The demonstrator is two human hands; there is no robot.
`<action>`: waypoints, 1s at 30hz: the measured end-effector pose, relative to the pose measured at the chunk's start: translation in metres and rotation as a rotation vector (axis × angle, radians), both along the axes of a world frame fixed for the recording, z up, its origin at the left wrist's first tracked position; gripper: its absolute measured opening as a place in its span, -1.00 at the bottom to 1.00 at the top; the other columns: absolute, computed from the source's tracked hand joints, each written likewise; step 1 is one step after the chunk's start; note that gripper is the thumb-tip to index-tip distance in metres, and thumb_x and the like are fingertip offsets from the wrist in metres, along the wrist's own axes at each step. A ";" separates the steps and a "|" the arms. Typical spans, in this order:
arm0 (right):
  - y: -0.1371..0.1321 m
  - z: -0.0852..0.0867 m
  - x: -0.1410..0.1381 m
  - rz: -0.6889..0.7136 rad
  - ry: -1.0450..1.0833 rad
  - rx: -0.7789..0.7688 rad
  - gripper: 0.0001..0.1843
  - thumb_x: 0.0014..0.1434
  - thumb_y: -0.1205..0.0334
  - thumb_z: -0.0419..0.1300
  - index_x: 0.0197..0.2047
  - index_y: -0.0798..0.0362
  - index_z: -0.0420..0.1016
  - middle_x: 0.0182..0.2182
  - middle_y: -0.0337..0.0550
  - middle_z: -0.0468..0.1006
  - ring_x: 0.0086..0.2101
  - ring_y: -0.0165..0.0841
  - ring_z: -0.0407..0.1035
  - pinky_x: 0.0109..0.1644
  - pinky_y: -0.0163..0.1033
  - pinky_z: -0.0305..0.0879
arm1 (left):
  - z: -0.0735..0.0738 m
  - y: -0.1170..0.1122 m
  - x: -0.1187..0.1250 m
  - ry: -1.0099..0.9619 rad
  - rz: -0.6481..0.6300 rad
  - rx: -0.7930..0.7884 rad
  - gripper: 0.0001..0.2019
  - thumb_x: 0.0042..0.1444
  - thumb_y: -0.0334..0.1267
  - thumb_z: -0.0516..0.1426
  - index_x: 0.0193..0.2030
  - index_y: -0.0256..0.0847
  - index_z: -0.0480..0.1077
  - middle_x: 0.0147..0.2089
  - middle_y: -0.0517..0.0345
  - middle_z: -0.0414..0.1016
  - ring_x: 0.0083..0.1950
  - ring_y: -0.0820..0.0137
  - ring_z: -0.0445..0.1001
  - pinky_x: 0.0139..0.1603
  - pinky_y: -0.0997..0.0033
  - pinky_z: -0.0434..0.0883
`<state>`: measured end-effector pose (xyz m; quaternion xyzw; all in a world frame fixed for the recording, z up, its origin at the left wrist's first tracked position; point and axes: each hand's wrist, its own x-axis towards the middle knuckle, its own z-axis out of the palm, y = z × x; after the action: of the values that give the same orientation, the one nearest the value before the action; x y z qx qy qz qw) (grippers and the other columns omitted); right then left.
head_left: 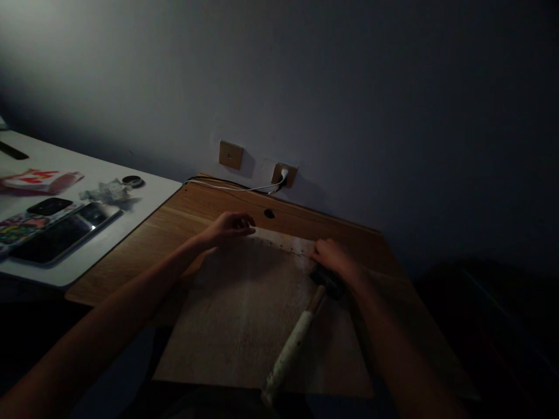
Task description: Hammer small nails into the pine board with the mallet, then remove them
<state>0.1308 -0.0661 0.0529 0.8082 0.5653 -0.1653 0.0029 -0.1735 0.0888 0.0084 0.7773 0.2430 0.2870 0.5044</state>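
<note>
A pale wooden board [244, 314] lies on the brown wooden table, its near edge reaching past the table's front. Along its far edge runs a row of several small shiny nails [280, 247]. My left hand [227, 228] is at the board's far left corner, fingers curled and closed at the edge. At the far right corner my right hand [331, 256] has its fingers closed on the board's edge, beside the last nails. A hammer [292, 343] with a dark head and a whitish wrapped handle rests on the board, its head just below my right hand. Dim light hides finger detail.
The brown table [174, 215] meets the wall, where a white plug [285, 173] sits in a socket and cables run left. A white table [161, 186] on the left bears a phone [56, 235], crumpled plastic [107, 191], a red-and-white packet [41, 180] and a round dark object [133, 181].
</note>
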 end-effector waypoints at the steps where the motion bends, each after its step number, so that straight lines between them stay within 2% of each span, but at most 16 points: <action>1: 0.000 -0.001 0.001 -0.004 0.039 0.012 -0.59 0.38 0.09 0.27 0.23 0.01 0.45 0.18 -0.02 0.50 0.03 -0.17 0.50 0.07 0.06 0.51 | -0.002 0.000 0.003 -0.070 0.015 -0.114 -0.67 0.10 -0.06 0.32 -0.12 -0.28 0.53 -0.32 0.13 0.55 -0.32 0.44 0.52 -0.29 0.51 0.40; 3: -0.001 0.000 0.004 -0.012 0.145 0.069 -0.60 0.38 0.09 0.28 0.22 0.01 0.47 0.16 -0.02 0.51 0.02 -0.17 0.51 0.06 0.04 0.51 | -0.005 0.000 0.007 -0.178 0.043 -0.341 -0.66 0.10 -0.07 0.33 -0.12 -0.30 0.51 -0.29 0.08 0.55 -0.30 0.43 0.53 -0.26 0.49 0.43; 4: -0.002 0.002 0.005 -0.018 0.210 0.115 -0.65 0.37 0.09 0.29 0.15 0.03 0.51 0.09 -0.03 0.55 -0.03 -0.20 0.52 0.02 -0.01 0.52 | -0.007 0.001 0.008 -0.210 0.062 -0.428 -0.66 0.09 -0.09 0.33 -0.12 -0.31 0.51 -0.26 0.05 0.55 -0.28 0.42 0.53 -0.25 0.48 0.44; 6: -0.006 0.007 0.006 -0.035 0.366 0.235 -0.78 0.34 0.06 0.27 -0.15 0.06 0.56 -0.18 -0.10 0.61 -0.22 -0.27 0.52 -0.17 -0.16 0.49 | -0.010 0.003 0.008 -0.216 0.105 -0.510 -0.67 0.11 -0.12 0.31 -0.10 -0.32 0.51 -0.23 0.01 0.55 -0.27 0.43 0.52 -0.25 0.47 0.44; 7: -0.009 0.010 0.006 -0.046 0.456 0.305 -0.74 0.32 0.03 0.23 -0.30 0.03 0.49 -0.33 -0.15 0.56 -0.33 -0.32 0.48 -0.29 -0.23 0.43 | -0.011 0.003 0.007 -0.186 0.124 -0.491 -0.68 0.13 -0.12 0.29 -0.08 -0.33 0.52 -0.23 0.01 0.55 -0.29 0.43 0.51 -0.27 0.47 0.42; 8: -0.012 0.013 0.004 -0.058 0.550 0.378 -0.68 0.29 -0.02 0.17 -0.41 -0.01 0.38 -0.45 -0.21 0.48 -0.44 -0.36 0.40 -0.41 -0.28 0.34 | -0.011 0.003 0.007 -0.135 0.137 -0.429 -0.67 0.15 -0.10 0.26 -0.07 -0.32 0.53 -0.24 0.03 0.55 -0.31 0.44 0.49 -0.29 0.48 0.40; 10: -0.021 0.019 -0.002 -0.074 0.735 0.512 -0.64 0.24 -0.12 0.02 -0.47 -0.07 0.18 -0.55 -0.30 0.28 -0.55 -0.41 0.21 -0.55 -0.33 0.14 | -0.010 -0.001 0.006 0.016 0.133 -0.198 -0.66 0.18 -0.07 0.23 -0.05 -0.30 0.55 -0.30 0.09 0.53 -0.35 0.44 0.45 -0.32 0.48 0.36; 13: -0.033 0.027 -0.013 -0.086 0.928 0.625 -0.64 0.16 -0.20 -0.09 -0.45 -0.10 0.04 -0.57 -0.39 0.05 -0.60 -0.42 -0.03 -0.61 -0.37 -0.05 | -0.008 -0.010 0.007 0.254 0.096 0.256 -0.69 0.17 -0.12 0.22 -0.04 -0.23 0.59 -0.30 0.12 0.54 -0.30 0.38 0.48 -0.24 0.44 0.36; 15: -0.036 0.028 -0.018 -0.097 0.980 0.630 -0.63 0.13 -0.21 -0.08 -0.45 -0.11 0.01 -0.56 -0.41 -0.02 -0.61 -0.43 -0.14 -0.63 -0.37 -0.12 | -0.008 -0.016 0.008 0.357 0.070 0.478 -0.74 0.17 -0.23 0.18 -0.06 -0.20 0.62 -0.22 0.07 0.58 -0.23 0.35 0.52 -0.16 0.41 0.37; 17: -0.035 0.026 -0.020 -0.110 0.973 0.600 -0.62 0.13 -0.23 -0.07 -0.46 -0.12 -0.01 -0.57 -0.43 -0.04 -0.63 -0.44 -0.21 -0.66 -0.36 -0.15 | -0.009 -0.019 0.008 0.409 0.037 0.584 -0.75 0.20 -0.31 0.13 -0.09 -0.18 0.63 -0.18 0.05 0.60 -0.20 0.35 0.54 -0.13 0.42 0.38; 20: -0.026 0.016 -0.018 -0.125 0.862 0.523 -0.60 0.16 -0.25 -0.06 -0.48 -0.14 0.07 -0.62 -0.47 -0.05 -0.67 -0.44 -0.23 -0.67 -0.33 -0.15 | -0.010 -0.020 0.009 0.427 0.017 0.631 -0.78 0.25 -0.31 0.12 -0.12 -0.17 0.62 -0.20 0.05 0.60 -0.20 0.35 0.55 -0.15 0.44 0.37; 21: -0.022 0.012 -0.018 -0.127 0.800 0.495 -0.60 0.17 -0.24 -0.01 -0.48 -0.13 0.14 -0.64 -0.46 -0.02 -0.68 -0.44 -0.18 -0.65 -0.32 -0.11 | -0.010 -0.019 0.010 0.429 0.017 0.638 -0.80 0.25 -0.29 0.13 -0.14 -0.18 0.61 -0.20 0.05 0.60 -0.20 0.34 0.55 -0.16 0.44 0.37; 23: -0.015 0.002 -0.017 -0.118 0.649 0.439 -0.66 0.14 -0.14 0.15 -0.49 -0.09 0.30 -0.66 -0.40 0.14 -0.65 -0.41 0.05 -0.57 -0.30 0.04 | -0.009 -0.019 0.012 0.430 0.025 0.637 -0.83 0.26 -0.24 0.15 -0.19 -0.18 0.58 -0.18 0.03 0.60 -0.21 0.33 0.53 -0.18 0.43 0.36; 26: -0.006 -0.008 -0.017 -0.095 0.415 0.351 -0.74 0.06 0.10 0.32 -0.56 -0.04 0.40 -0.59 -0.19 0.43 -0.43 -0.26 0.41 -0.31 -0.23 0.25 | -0.006 -0.019 0.019 0.390 0.078 0.591 -0.82 0.27 -0.15 0.15 -0.24 -0.17 0.51 -0.21 0.04 0.57 -0.26 0.33 0.48 -0.23 0.43 0.32; 28: -0.001 -0.012 -0.019 -0.082 0.300 0.301 -0.69 0.08 0.16 0.33 -0.61 -0.03 0.39 -0.54 -0.06 0.52 -0.28 -0.13 0.51 -0.16 -0.16 0.28 | -0.004 -0.019 0.023 0.333 0.147 0.496 -0.79 0.27 -0.10 0.12 -0.30 -0.16 0.45 -0.30 0.10 0.52 -0.31 0.36 0.43 -0.27 0.44 0.28; 30: 0.002 -0.014 -0.021 -0.068 0.235 0.269 -0.69 0.10 0.21 0.32 -0.62 -0.02 0.38 -0.48 0.01 0.59 -0.18 -0.07 0.54 -0.07 -0.12 0.27 | -0.004 -0.017 0.027 0.251 0.201 0.313 -0.73 0.28 -0.05 0.08 -0.36 -0.16 0.37 -0.41 0.17 0.42 -0.38 0.40 0.36 -0.34 0.46 0.23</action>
<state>0.1095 -0.0640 0.0390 0.7950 0.5512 -0.1816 -0.1767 -0.1469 0.0717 0.0047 0.8475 0.3327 0.2712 0.3122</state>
